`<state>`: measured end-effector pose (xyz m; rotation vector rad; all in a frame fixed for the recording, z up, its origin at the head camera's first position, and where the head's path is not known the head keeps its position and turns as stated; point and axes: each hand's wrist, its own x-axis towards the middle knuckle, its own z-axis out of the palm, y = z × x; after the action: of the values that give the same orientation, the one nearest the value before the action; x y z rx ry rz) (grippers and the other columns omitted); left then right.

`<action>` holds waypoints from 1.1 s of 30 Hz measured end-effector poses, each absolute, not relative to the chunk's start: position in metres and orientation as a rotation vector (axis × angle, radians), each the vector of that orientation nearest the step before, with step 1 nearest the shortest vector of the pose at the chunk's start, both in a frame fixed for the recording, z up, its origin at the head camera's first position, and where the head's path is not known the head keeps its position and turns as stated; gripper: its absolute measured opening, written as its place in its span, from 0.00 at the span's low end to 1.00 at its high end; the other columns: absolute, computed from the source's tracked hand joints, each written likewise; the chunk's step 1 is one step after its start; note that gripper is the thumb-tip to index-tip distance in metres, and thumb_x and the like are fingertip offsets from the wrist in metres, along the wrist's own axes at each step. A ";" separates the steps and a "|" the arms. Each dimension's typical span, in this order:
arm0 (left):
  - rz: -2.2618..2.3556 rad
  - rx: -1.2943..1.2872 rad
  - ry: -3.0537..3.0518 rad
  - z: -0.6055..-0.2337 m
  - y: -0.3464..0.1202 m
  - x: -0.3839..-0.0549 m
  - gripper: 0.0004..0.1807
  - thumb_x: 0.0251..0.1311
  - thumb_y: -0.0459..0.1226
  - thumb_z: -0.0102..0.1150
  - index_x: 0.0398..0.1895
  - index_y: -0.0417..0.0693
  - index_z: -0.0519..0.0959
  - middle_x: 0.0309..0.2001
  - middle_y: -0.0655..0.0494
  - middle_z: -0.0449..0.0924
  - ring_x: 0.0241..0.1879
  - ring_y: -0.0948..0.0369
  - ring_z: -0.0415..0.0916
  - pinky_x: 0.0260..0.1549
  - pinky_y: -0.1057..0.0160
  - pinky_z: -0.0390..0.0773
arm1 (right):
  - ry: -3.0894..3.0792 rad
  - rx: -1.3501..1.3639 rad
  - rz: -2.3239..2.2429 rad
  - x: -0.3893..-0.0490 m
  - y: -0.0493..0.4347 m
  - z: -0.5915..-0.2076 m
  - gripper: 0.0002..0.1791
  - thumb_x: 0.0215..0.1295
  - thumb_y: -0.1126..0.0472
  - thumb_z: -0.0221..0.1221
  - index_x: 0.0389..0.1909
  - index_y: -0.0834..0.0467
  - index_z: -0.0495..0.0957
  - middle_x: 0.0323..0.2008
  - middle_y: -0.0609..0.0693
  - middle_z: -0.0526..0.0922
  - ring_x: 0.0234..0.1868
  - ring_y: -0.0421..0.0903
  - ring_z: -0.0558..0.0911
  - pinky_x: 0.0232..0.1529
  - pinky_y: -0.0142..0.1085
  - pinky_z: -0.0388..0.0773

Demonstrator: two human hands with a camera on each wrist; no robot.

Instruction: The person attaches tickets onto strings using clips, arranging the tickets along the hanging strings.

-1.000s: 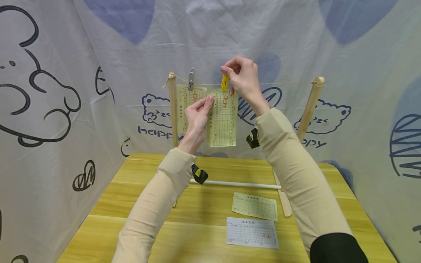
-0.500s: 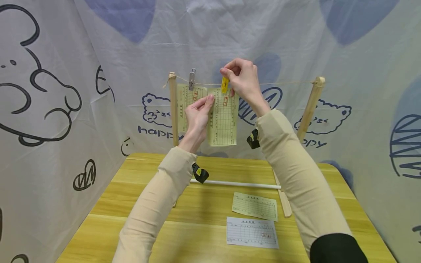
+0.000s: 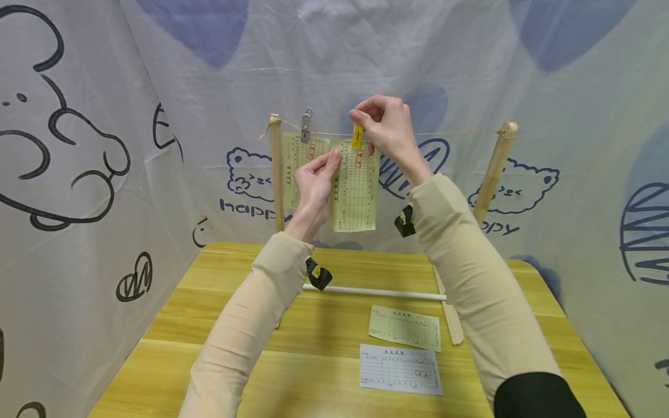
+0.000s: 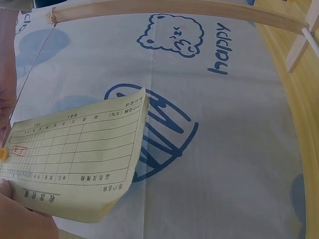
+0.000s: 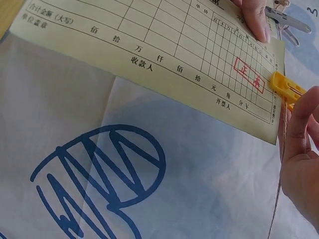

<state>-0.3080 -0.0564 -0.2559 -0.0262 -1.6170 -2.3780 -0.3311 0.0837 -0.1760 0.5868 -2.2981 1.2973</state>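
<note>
Between thumb and fingers, my left hand [image 3: 315, 183] pinches the left edge of a yellow receipt slip [image 3: 357, 191] that hangs lengthwise at the string [image 3: 444, 133]. My right hand [image 3: 388, 125] pinches the top of a yellow clothespin [image 3: 358, 136], whose lower end overlaps the slip's upper edge. In the right wrist view the clothespin [image 5: 286, 89] sits over the slip's end, near the red stamp, with the string running beside it. Left of it, a second yellow slip [image 3: 290, 168] hangs from a grey metal clip [image 3: 305, 126], partly hidden by my left hand.
Two wooden posts, the left post [image 3: 276, 174] and right post [image 3: 493, 174], hold up the string. A white rod [image 3: 387, 293] runs low between them. On the wooden table [image 3: 172, 348] lie another yellow slip [image 3: 405, 328] and a white slip [image 3: 400, 370]. Patterned cloth hangs behind.
The yellow clothespin has come down slightly and the slip has risen a little, so the clothespin overlaps the slip's top edge more. Both hands keep their holds.
</note>
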 end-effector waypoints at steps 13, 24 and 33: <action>-2.383 -0.029 -1.612 -0.255 -0.055 -0.308 0.16 0.65 0.38 0.64 0.52 0.38 0.82 0.53 0.42 0.85 0.36 0.69 0.84 0.47 0.70 0.84 | -2.344 0.594 1.299 -0.330 0.086 -0.175 0.16 0.72 0.54 0.60 0.50 0.61 0.83 0.33 0.52 0.83 0.09 0.40 0.71 0.16 0.33 0.75; -2.380 -0.024 -1.613 -0.256 -0.055 -0.309 0.16 0.65 0.38 0.64 0.52 0.38 0.82 0.53 0.42 0.85 0.39 0.69 0.84 0.51 0.69 0.84 | -2.360 0.599 1.305 -0.331 0.088 -0.175 0.18 0.71 0.52 0.61 0.51 0.61 0.83 0.35 0.51 0.83 0.10 0.38 0.71 0.16 0.34 0.77; -2.358 -0.011 -1.617 -0.256 -0.055 -0.307 0.16 0.65 0.37 0.64 0.52 0.38 0.83 0.53 0.41 0.85 0.39 0.67 0.85 0.49 0.68 0.84 | -2.427 0.584 1.334 -0.331 0.090 -0.173 0.23 0.70 0.48 0.62 0.57 0.59 0.81 0.48 0.57 0.86 0.22 0.39 0.79 0.20 0.36 0.81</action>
<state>-0.3074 -0.0546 -0.2562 -0.0112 -1.6169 -2.3581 -0.3313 0.0900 -0.1731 0.5840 -2.4272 1.3338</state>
